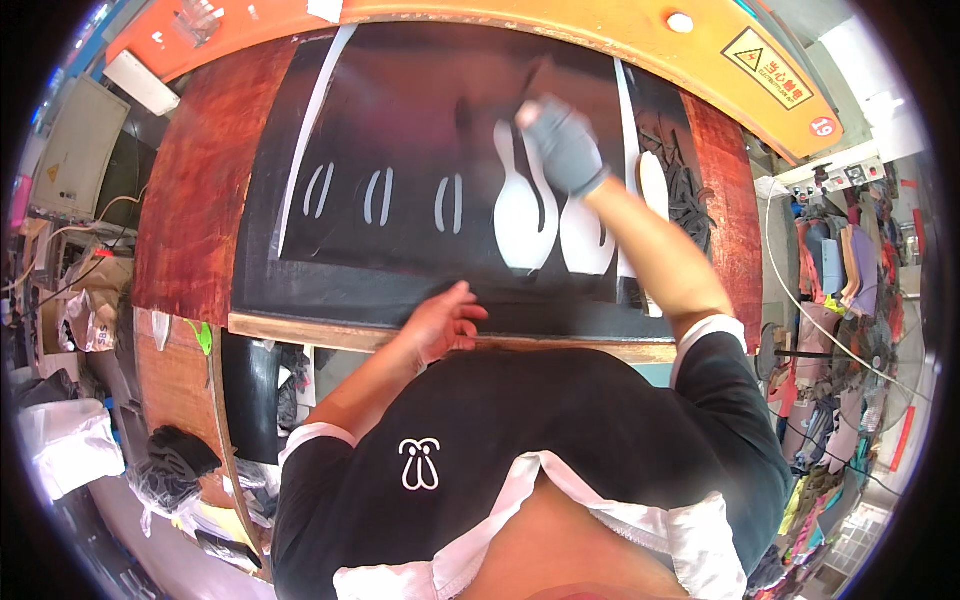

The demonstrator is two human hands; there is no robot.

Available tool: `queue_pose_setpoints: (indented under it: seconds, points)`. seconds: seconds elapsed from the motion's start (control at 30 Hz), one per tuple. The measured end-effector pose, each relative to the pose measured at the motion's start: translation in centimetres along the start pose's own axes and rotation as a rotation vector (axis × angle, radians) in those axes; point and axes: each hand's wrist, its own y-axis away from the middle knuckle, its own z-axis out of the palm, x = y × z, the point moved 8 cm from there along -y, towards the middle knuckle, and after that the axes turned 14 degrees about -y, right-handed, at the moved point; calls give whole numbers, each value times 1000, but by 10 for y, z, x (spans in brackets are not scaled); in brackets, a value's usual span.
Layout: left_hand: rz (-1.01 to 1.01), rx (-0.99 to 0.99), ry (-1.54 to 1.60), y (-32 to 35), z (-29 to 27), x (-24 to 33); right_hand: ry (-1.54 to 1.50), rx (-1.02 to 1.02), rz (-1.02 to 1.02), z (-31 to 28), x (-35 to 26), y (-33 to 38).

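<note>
At the far left, a grey cabinet point(68, 150) stands beside a clutter of white bags point(62, 450) and cables. Next to it a reddish-brown wooden board point(195, 190) forms the left part of the table point(300, 330), whose pale front edge runs below the work. A black sheet point(400, 120) covers most of the board. Three pairs of narrow white slits point(380, 196) are cut through the sheet in a row, and a thin white strip point(310, 110) curves along its left border.

The left hand point(445, 322) is bare and rests on the near edge of the black sheet, its fingers point(468, 318) loosely curled and pressing down, gripping nothing that I can see. The forearm comes up from a black shirt with white cuffs.

Further right, two larger white sole-shaped openings point(522, 215) show where the sheet has been cut away, side by side and just touching the zone of the right hand. The right hand point(562, 145) wears a grey glove and sits at the top of these openings, its fingers closed around something small and dark; what it is cannot be told.

Right of the arm lies another white sole shape point(654, 185) next to a heap of black scraps point(690, 190). An orange machine beam point(560, 30) arches over the table, and a rack of mixed materials point(850, 260) stands at the far right.
</note>
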Motion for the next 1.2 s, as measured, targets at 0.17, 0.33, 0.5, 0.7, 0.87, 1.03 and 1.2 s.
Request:
queue_pose_setpoints:
  seconds: [0.17,0.33,0.5,0.7,0.87,1.03,1.2]
  points:
    - [279,134,153,-20,-31,18,-220,-223,-29,85,-45,73]
    - [479,53,-7,-22,-24,16,-206,-370,-151,85,-82,100]
    - [402,-11,-147,-3,-7,8,-158,-410,-118,80,-94,107]
    - [149,-268,-457,31,-1,12,-625,115,618,49,-11,88]
    - [480,-130,-453,32,-14,82,-862,307,879,53,38,83]
    - [384,58,-581,-5,-5,109,-1004,462,963,57,53,87]
    - [295,7,-456,-36,6,115,-868,327,1070,71,42,92]
